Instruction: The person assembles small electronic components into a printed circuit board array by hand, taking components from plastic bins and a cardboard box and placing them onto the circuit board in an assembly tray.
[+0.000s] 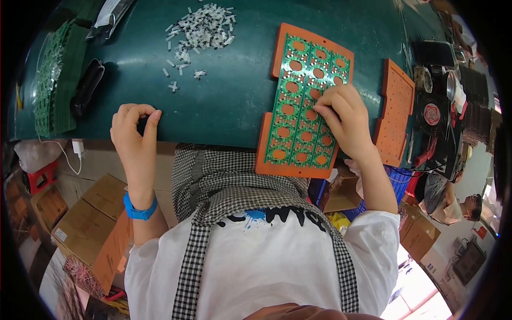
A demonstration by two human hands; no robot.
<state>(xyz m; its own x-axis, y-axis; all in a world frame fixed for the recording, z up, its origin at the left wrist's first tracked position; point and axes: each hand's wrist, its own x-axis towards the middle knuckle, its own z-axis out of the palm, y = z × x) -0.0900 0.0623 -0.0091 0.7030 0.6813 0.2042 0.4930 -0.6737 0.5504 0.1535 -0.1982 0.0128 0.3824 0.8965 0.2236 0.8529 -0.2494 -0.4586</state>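
A green printed-circuit panel [301,101] with oval openings is seated on an orange fixture plate [264,144] between one and two o'clock of the view's centre, on a dark green tabletop [229,106]. The right hand [344,117] is placed over the panel's right side at two o'clock, its thumb and fingertips drawn together at the panel; whether a part is pinched there cannot be told. The left hand [130,125] is held half curled by the table edge, between nine and ten o'clock, thumb tip close to the index finger; anything gripped cannot be made out. Small whitish strip-shaped parts [205,26] are heaped at eleven o'clock. Green boards [64,101] are stacked at ten o'clock, beside a black case [88,88].
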